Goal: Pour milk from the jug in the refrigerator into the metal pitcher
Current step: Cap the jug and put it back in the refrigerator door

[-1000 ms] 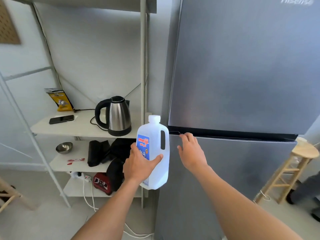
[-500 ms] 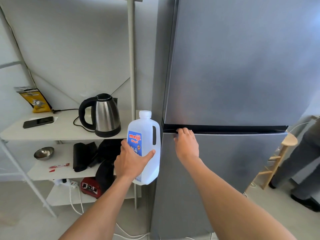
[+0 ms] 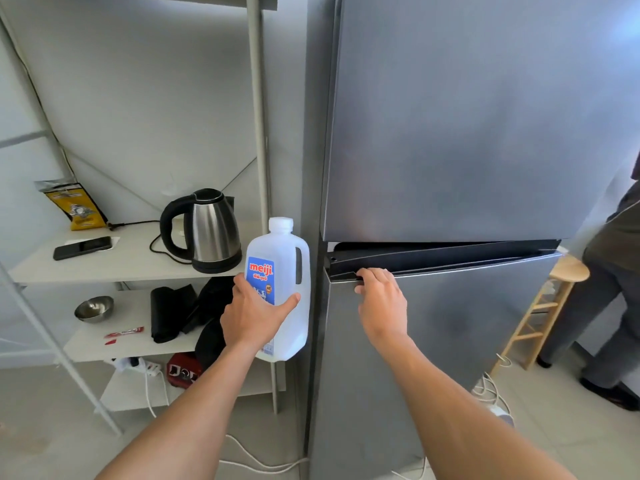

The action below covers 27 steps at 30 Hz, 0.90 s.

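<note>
In front of the refrigerator, just off its left edge, the milk jug hangs upright with its cap on. How much milk is inside, I cannot tell through the cloudy plastic.

Here is the worry. The left hand has the jug by its broad body, not by the handle, with the thumb stretched across the front and the fingers wrapped round the far side. On smooth plastic, one-handed, that looks like a hold that could slip if the jug is heavy or wet.

Second risk: the lower door stands ajar, its gap widest at the left, right beside the jug. The right hand has its fingers hooked over that door's top edge. If the door swings out, its corner could clip the jug or the left wrist. If it is pushed home, those hooked fingers sit close to the seam.

So the jug is in the left hand, just beside the right hand, with only the door's edge between them. The metal pitcher is not in view. To the left, a kettle sits on the shelf. At far right, another person stands near a wooden stool, well apart from the door.
</note>
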### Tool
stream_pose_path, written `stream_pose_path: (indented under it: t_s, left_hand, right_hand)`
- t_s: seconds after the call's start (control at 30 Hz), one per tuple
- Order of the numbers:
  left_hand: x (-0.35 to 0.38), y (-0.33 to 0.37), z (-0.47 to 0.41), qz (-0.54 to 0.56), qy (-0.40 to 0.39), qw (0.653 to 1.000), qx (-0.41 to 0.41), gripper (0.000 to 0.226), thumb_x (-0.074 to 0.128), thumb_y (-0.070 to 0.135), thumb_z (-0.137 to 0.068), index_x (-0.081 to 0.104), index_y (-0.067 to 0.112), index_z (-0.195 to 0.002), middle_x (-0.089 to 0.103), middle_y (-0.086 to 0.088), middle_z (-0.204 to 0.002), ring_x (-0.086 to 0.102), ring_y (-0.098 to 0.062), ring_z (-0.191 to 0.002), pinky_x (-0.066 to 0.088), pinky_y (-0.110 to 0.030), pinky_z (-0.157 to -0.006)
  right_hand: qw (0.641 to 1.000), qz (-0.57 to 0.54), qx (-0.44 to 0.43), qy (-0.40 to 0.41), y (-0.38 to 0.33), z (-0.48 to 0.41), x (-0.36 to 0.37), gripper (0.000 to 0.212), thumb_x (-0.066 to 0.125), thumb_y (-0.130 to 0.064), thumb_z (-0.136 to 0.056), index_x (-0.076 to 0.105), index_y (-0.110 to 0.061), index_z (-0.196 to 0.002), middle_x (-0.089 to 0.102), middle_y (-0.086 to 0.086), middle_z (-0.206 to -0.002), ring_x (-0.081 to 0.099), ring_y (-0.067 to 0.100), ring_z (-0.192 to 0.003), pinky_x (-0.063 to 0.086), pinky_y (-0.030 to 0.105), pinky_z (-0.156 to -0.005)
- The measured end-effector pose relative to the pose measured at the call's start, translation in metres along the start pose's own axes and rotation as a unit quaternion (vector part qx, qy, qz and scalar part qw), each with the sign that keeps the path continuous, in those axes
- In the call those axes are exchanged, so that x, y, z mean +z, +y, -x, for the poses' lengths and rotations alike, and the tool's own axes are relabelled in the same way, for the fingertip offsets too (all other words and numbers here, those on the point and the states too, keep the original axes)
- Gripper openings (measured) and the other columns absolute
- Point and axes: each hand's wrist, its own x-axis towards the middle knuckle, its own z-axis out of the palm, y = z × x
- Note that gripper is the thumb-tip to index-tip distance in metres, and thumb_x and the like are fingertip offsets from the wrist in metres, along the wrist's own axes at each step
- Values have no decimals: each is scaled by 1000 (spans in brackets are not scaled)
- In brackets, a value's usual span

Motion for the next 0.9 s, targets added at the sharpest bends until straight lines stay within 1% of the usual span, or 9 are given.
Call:
stream_pose_path:
  t_s: [0.13,0.3,0.4,0.53,0.63,0.7,0.8,0.87,0.9]
  left_hand:
    - [-8,7,22,-2,8,1000,5,92,75,70,-65,33,18,-129,54,1,-111,53,-13,-84,47,-25,-63]
    - [-20,21,65,-7,14,1000,23,89,75,70,-65,34,17,-125,49,5,-105,53,-13,-81,44,-23,-60]
    - [-27,32,93,-14,14,999,30,88,74,72,-64,35,18,-121,50,6,-103,54,-14,-80,46,-25,-60]
    - [-33,43,132,-28,11,998,50,88,74,73,-63,35,18,-120,51,5,-103,55,-13,-79,45,-23,-56]
    - [-37,55,161,-40,4,997,67,90,72,76,-62,35,18,-120,51,5,-103,56,-14,-78,47,-25,-59]
    - [-40,65,178,-43,4,996,76,90,71,77,-62,34,19,-120,52,4,-104,57,-14,-79,47,-24,-58]
    - [-42,84,208,-47,-4,995,94,91,71,77,-63,35,17,-122,53,3,-106,55,-13,-79,44,-23,-58]
    - [-39,92,225,-50,-9,994,101,91,71,76,-64,35,17,-123,54,2,-107,55,-13,-81,43,-23,-58]
    - [-38,97,235,-51,-13,993,107,90,71,76,-64,35,17,-123,55,2,-108,56,-13,-81,44,-23,-58]
  right_hand:
    - [1000,-6,-12,-25,7,22,-19,43,57,5,-88,58,-8,-129,61,4,-125,50,21,-122,44,30,-95]
    - [998,-39,-17,-42,19,55,-47,34,55,-6,-94,60,-10,-127,62,2,-121,54,21,-114,47,33,-88]
    - [998,-62,-17,-29,26,80,-69,30,50,-23,-98,62,-12,-124,61,-3,-119,56,20,-108,46,33,-83]
    - [993,-111,36,-31,33,118,-98,36,45,-44,-98,64,-18,-114,58,-10,-114,59,17,-96,40,30,-74]
    - [990,-120,59,-40,43,149,-126,39,45,-56,-94,60,-23,-105,56,-13,-106,58,16,-92,42,31,-74]
    - [990,-109,69,-50,51,165,-145,44,43,-63,-92,55,-26,-113,57,-13,-111,59,18,-95,47,34,-78]
    - [988,-103,92,-76,67,189,-180,65,36,-73,-87,35,-34,-139,54,-11,-134,58,25,-113,47,41,-91]
    - [986,-105,106,-80,76,199,-196,74,31,-80,-84,24,-40,-146,55,-6,-137,57,26,-117,47,45,-95]
    - [986,-96,110,-81,81,206,-205,76,29,-81,-83,23,-41,-147,54,-5,-138,57,25,-118,47,45,-96]
